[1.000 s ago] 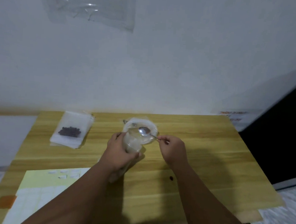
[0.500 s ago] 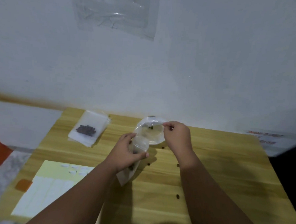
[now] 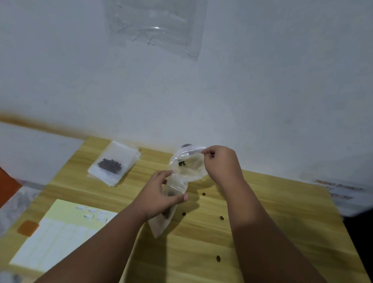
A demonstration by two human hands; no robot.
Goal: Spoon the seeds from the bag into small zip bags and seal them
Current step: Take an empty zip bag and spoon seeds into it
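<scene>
My left hand (image 3: 159, 196) grips a small clear zip bag (image 3: 163, 223) round its middle; a few dark seeds lie near its bottom. Right above it, overlapping its top, is a wider clear seed bag (image 3: 190, 169) with a few dark seeds inside. My right hand (image 3: 222, 165) pinches the far rim of that wider bag between thumb and fingers. No spoon is visible. Several loose seeds (image 3: 221, 218) lie scattered on the wooden table (image 3: 285, 222) to the right of the bags.
A stack of small zip bags (image 3: 113, 166), the top one holding dark seeds, lies at the table's back left. A sheet of white labels (image 3: 62, 234) lies at the front left beside an orange tag (image 3: 28, 228). A wall stands directly behind the table.
A second ago my right hand held a spoon over the wide bag; now it pinches that bag's rim and the spoon is out of sight. Loose seeds have appeared on the table.
</scene>
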